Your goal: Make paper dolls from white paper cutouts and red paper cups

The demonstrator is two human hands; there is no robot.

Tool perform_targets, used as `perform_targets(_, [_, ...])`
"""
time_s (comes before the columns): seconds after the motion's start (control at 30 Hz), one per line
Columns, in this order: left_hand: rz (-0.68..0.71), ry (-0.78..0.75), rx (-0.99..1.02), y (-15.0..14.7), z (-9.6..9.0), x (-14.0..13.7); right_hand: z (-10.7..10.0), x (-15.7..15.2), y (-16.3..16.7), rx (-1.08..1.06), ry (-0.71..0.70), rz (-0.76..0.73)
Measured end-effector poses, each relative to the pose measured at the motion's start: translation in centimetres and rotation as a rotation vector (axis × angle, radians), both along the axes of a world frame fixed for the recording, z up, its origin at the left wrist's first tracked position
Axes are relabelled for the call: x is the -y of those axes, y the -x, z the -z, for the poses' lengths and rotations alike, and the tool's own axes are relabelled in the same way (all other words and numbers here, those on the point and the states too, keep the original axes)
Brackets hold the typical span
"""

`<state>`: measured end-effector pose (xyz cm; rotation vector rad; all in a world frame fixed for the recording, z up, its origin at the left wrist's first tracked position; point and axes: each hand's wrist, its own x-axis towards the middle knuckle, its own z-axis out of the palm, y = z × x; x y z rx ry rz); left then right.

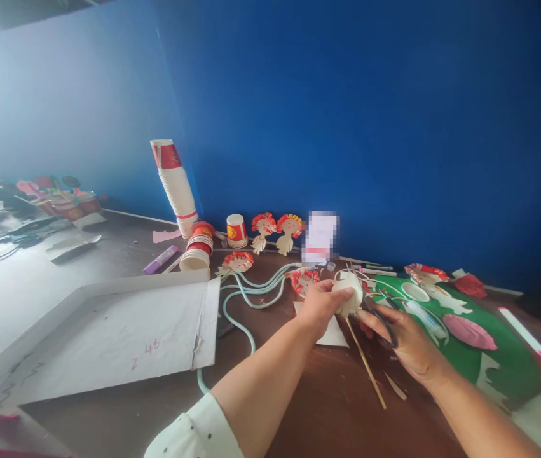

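Observation:
My left hand (320,306) is closed on a cream paper cutout (350,291), its thumb lying over the front. Below the cutout, a thin wooden stick (367,367) slants down toward the table. In my right hand (406,340) are dark-handled scissors (379,323), with the blades pointing up beside the cutout's right edge. Whether the blades touch the paper I cannot tell. Just behind my left hand lies a paper figure with a red fringed rim (304,280). A piece of white paper (334,334) rests under my left wrist.
A tall stack of paper cups (175,181) leans by the blue wall. Nearby stand an upturned cup (236,231) and paper figures (290,232). A white box lid (122,337) lies left, beside a pale blue cable (239,312). On the right is a green sheet (461,375) with a pink disc (470,332).

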<state>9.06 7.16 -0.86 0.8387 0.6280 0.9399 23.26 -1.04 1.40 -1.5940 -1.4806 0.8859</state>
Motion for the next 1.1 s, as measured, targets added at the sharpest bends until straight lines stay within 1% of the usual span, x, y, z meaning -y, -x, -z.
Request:
perform_targets(0.17, [-0.003, 0.001, -0.023, 0.0, -0.02, -0.01, -0.16, 0.03, 0.07, 0.034, -0.026, -0.014])
perform_targets(0.43, [-0.002, 0.003, -0.007, -0.13, 0.11, -0.04, 0.37, -0.11, 0.02, 0.04, -0.038, 0.003])
perform_targets(0.77, [-0.016, 0.008, -0.011, 0.06, -0.25, 0.15, 0.43, -0.11, -0.06, -0.042, 0.026, -0.006])
perform_targets(0.93, [-0.03, -0.005, -0.028, 0.02, -0.18, 0.05, 0.14, -0.15, -0.27, -0.013, 0.036, -0.033])
perform_targets(1.1, [-0.036, -0.016, -0.05, 0.01, -0.09, -0.01, -0.27, -0.03, -0.28, 0.023, 0.07, -0.025])
